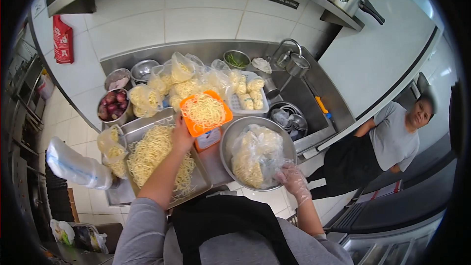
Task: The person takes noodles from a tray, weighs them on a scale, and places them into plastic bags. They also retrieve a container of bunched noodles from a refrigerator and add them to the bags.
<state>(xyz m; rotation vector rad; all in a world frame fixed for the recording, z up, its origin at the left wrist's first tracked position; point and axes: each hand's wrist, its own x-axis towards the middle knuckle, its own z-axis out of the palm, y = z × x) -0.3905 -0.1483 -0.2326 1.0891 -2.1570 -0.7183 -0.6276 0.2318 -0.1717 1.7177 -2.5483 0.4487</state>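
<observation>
My left hand (pixel 183 136) grips the near left edge of an orange plastic tray (pixel 198 132) holding a heap of noodles (pixel 204 110). Partly under that tray sits an orange digital scale (pixel 208 139). My right hand (pixel 293 180), in a clear plastic glove, is at the near right rim of a wide steel bowl (pixel 227 158). Its fingers touch the clear plastic bags of noodles (pixel 254 154) inside; whether they hold plastic or the rim is unclear. Loose noodles (pixel 154 154) fill a metal baking tray (pixel 203 181) below my left forearm.
Bagged noodles (pixel 184 86) crowd the counter's back, beside a white basket (pixel 248 108) with noodle bundles. Red onions (pixel 113 105) fill a pot at left, near a plastic bag roll (pixel 77 163). A sink (pixel 312 117) with steel bowls lies right; a person (pixel 386 140) stands beyond.
</observation>
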